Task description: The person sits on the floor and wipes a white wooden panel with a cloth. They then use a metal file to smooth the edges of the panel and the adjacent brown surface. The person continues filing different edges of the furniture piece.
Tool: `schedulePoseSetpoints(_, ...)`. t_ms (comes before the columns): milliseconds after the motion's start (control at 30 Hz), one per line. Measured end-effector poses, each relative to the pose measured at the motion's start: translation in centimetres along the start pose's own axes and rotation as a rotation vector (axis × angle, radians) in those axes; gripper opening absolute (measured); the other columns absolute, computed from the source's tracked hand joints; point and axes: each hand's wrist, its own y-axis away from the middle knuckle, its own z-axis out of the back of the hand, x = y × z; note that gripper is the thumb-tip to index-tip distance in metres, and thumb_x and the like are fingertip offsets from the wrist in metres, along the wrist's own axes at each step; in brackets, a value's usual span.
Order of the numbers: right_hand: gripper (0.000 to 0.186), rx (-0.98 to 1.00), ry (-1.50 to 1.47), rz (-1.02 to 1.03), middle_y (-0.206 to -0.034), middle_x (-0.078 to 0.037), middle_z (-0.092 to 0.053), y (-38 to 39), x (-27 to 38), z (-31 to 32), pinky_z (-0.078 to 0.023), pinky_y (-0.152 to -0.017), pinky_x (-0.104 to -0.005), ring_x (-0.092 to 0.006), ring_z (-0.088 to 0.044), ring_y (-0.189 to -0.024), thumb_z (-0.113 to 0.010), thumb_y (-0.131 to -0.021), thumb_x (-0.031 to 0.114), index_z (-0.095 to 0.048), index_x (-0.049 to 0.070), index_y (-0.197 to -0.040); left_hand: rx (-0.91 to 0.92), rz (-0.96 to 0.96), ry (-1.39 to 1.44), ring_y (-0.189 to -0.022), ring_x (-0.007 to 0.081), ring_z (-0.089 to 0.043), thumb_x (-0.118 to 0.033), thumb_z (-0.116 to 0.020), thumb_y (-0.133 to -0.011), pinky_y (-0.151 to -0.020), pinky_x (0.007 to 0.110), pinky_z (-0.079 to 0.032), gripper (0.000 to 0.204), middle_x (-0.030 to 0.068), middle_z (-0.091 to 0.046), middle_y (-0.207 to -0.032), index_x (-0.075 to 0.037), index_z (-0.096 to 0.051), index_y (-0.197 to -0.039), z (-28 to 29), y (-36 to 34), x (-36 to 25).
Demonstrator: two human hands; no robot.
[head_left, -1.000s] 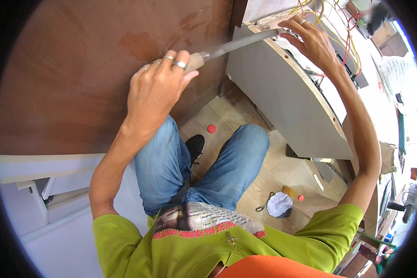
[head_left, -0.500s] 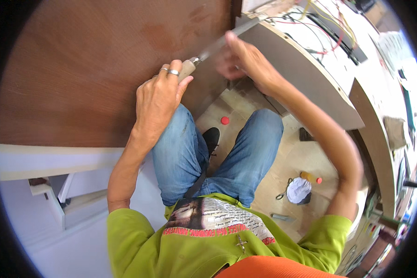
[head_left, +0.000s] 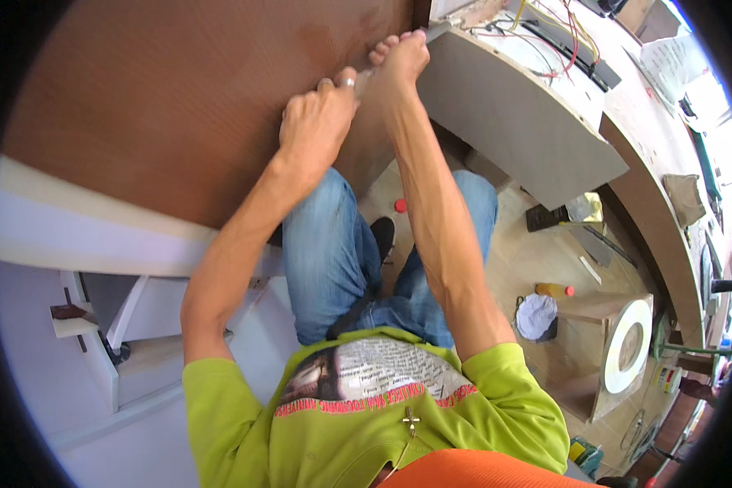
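My left hand (head_left: 319,118), rings on its fingers, is closed around the handle end of a file; the pale wooden handle, plain a moment ago, is mostly hidden in the fist. My right hand (head_left: 403,61) is wrapped over the blade farther along. The file's metal end (head_left: 439,31) shows past the right hand, by the corner of a grey-faced panel (head_left: 512,114). Between the hands the blade is blurred. A large brown wood-grain panel (head_left: 179,106) stands at left, its edge close beside both hands.
Wires (head_left: 573,41) lie on the white surface at the far right. On the floor are a red cap (head_left: 400,206), a yellow bottle (head_left: 553,289), a white cloth (head_left: 536,315) and a wooden box with a white ring (head_left: 626,347). A pale ledge (head_left: 98,211) borders the brown panel.
My right hand, loose and blurred near the blade before, has closed over it. My left hand has moved up and right with the file. The right forearm has swung inward.
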Motion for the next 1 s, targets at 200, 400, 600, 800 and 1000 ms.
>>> schedulePoseSetpoints(200,0.032,-0.105,0.017,-0.039,-0.061,-0.001,-0.040,1.6,0.1,0.1,-0.028,-0.042,-0.0303,-0.0134,-0.034,-0.047,-0.034,-0.105,0.036,-0.036,0.013,-0.083,0.001,0.009,0.055,-0.070,0.0365,-0.074,-0.029,-0.064,-0.101,-0.057,0.045,-0.060,0.032,0.0197,-0.071,-0.084,-0.002,-0.051,-0.113,0.0,1.5,0.2)
schedulePoseSetpoints(400,0.030,-0.038,0.015,-0.036,-0.061,-0.001,-0.039,0.7,-0.1,-0.4,-0.028,-0.042,-0.0300,-0.0137,-0.034,-0.046,-0.032,-0.104,0.032,-0.033,0.016,-0.078,-0.080,-0.079,0.058,-0.070,0.0372,-0.074,-0.029,-0.065,-0.100,-0.058,0.045,-0.060,0.035,0.0216,-0.071,-0.084,-0.001,-0.051,-0.116,0.2,0.8,1.1)
schedulePoseSetpoints(600,0.028,-0.022,-0.016,-0.045,-0.062,-0.002,-0.041,-2.6,0.6,-1.6,-0.031,-0.043,-0.0325,-0.0165,-0.037,-0.047,-0.037,-0.101,0.030,-0.035,0.014,-0.078,-0.133,-0.109,0.000,-0.073,0.0383,-0.074,-0.028,-0.065,-0.099,-0.059,0.045,-0.060,0.036,0.0229,-0.071,-0.085,-0.001,-0.052,-0.117,-1.3,0.2,1.1)
schedulePoseSetpoints(800,0.028,-0.044,0.041,-0.012,-0.062,0.000,-0.039,-0.4,-0.7,-0.3,-0.028,-0.041,-0.0309,-0.0141,-0.036,-0.047,-0.037,-0.102,0.031,-0.036,0.015,-0.079,-0.054,-0.048,0.100,-0.073,0.0393,-0.074,-0.029,-0.063,-0.101,-0.060,0.048,-0.060,0.035,0.0231,-0.072,-0.086,0.000,-0.052,-0.117,0.0,0.8,1.0)
schedulePoseSetpoints(1000,0.027,-0.053,-0.001,-0.080,-0.062,-0.003,-0.042,-1.2,-0.6,-1.2,-0.030,-0.041,-0.0316,-0.0158,-0.038,-0.046,-0.036,-0.102,0.030,-0.038,0.013,-0.080,-0.079,-0.042,0.061,-0.073,0.0377,-0.074,-0.031,-0.063,-0.101,-0.059,0.045,-0.060,0.036,0.0220,-0.072,-0.084,0.000,-0.053,-0.116,0.5,0.1,1.1)
